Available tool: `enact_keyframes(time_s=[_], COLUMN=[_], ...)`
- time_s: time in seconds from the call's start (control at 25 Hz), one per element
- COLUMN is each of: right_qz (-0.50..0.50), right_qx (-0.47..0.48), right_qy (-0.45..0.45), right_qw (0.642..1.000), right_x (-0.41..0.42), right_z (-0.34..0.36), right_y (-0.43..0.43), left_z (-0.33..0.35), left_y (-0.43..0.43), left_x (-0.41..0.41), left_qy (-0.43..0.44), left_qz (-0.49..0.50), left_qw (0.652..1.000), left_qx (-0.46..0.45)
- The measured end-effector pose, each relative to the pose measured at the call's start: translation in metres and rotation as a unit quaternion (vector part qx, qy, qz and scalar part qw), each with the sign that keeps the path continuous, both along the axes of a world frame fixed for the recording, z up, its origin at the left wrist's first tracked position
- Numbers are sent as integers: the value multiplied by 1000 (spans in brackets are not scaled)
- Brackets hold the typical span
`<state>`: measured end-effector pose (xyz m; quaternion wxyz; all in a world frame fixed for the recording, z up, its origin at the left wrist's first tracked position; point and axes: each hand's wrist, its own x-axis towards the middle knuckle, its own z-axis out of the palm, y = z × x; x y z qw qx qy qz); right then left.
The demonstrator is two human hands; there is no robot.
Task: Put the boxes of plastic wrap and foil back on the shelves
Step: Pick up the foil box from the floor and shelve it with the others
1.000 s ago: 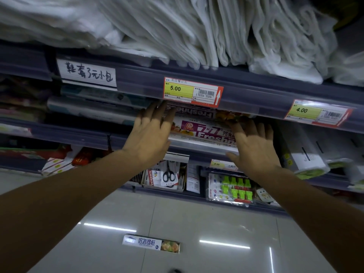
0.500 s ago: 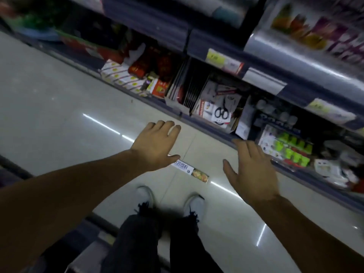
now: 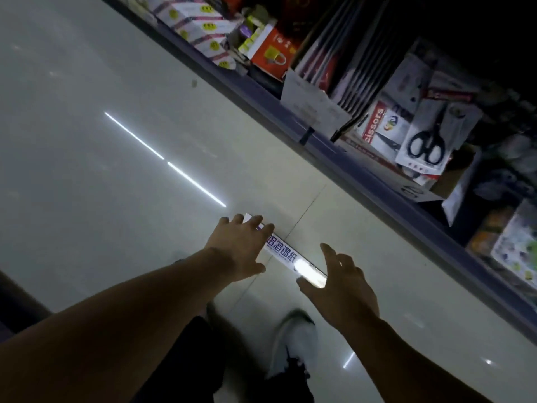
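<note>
Box (image 3: 286, 253) lies flat on floor (image 3: 87, 141), long axis diagonal, parallel to and near bottom shelf (image 3: 334, 146) edge, not touching it. Blue lettering on top face; R end washed out by glare, can't read print there. L hand (image 3: 242, 251) palm-down over box's L end, fingers spread, tips at or past far edge; contact likely but can't confirm a hold — thumb sits on near side, not visibly wrapped. R hand (image 3: 338, 282) spread wide and cupped, fingers apart, hovering at R end; thumb just beside glare patch, looks apart from box. Neither hand closed on anything. Judgement: step = two-handed pickup from floor, not yet gripped; this box not yet back on shelf. Risks: (1) box long + thin, glossy face, smooth tile → if L hand presses before R closes, box may skid toward shelf base or pivot. (2) one-end lift → far end droops, carton could flex or flap open, roll slides out. (3) glare hides R end → R hand may misjudge edge, pinch the corner only. (4) shoe (image 3: 293, 341) near box → step fwd could kick it. (5) rising close to shelf: scissors packs (image 3: 427, 141) and padlock box (image 3: 274, 55) sit at front edge, could snag on arm or box end.
</note>
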<state>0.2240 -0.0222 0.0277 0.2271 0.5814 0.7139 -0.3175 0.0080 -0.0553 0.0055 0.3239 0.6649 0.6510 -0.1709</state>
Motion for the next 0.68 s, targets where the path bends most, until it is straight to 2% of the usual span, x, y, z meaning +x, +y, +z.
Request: enact_keyframes(time_s=[0.12,0.24,0.36,0.56,0.68], right_qz=[-38,-29,-20,54,161], right_qx=[-38,-71,-40,15,74], right_qy=[-12,-27,-21,-64,-102], right_qw=[998,997,999,996,979], right_x=[9,23,34,28,-1], right_z=[-70,-115,-145,-159,-122], right_y=[-10,-18,-19,-19,-7], left_z=[-65,-106,-132,-144,-104], left_y=[-5,-7,-11,-13,-21], left_x=[6,21,31,16,-25], left_qy=[5,8,5,46,74], left_qz=[-12,-4,1,-23,-48], left_qw=[1000,1000,1000,995,987], left_qx=[-8,11,22,83,134])
